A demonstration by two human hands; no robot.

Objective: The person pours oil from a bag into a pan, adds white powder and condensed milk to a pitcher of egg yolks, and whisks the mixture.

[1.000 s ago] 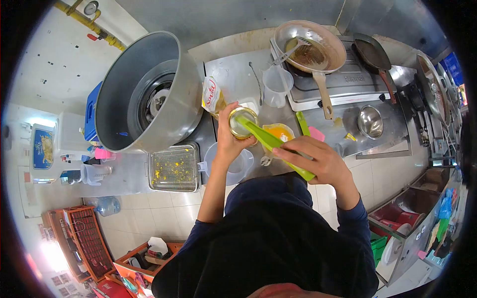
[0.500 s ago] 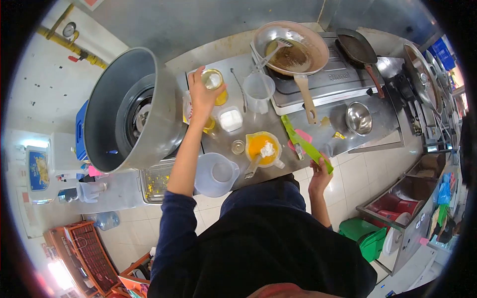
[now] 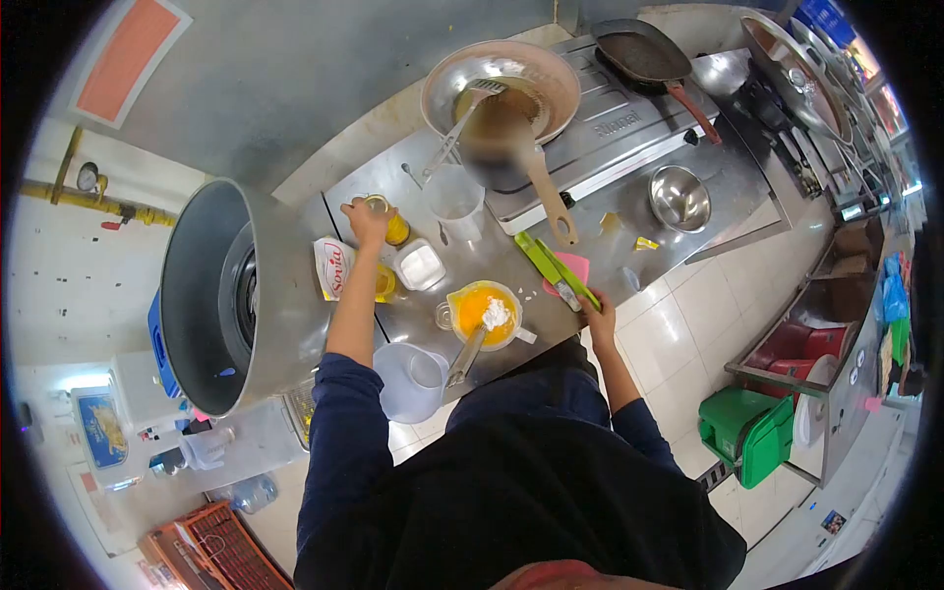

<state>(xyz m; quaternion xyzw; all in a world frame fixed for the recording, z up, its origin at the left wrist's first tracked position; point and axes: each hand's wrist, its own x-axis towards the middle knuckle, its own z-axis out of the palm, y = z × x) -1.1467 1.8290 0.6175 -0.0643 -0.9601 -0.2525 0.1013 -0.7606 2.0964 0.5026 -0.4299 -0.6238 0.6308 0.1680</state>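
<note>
My left hand grips the rim of a round yellow can at the table's far left. Beside it sit a white square tub and a white packet marked Sovia. Between the fingers of my right hand is the near end of a long lime-green strip, lying low over a pink flat piece. A jug of orange-yellow liquid with white powder on top stands nearest me. A utensil handle leans out of it.
A wide pan with a slotted turner rests on the stove. A clear jug, a pale plastic container, a steel bowl and a large metal drum stand around.
The camera view has turned and shifted. The lime-green strip in my right hand has come down closer to the pink piece. My left hand stays at the yellow can.
</note>
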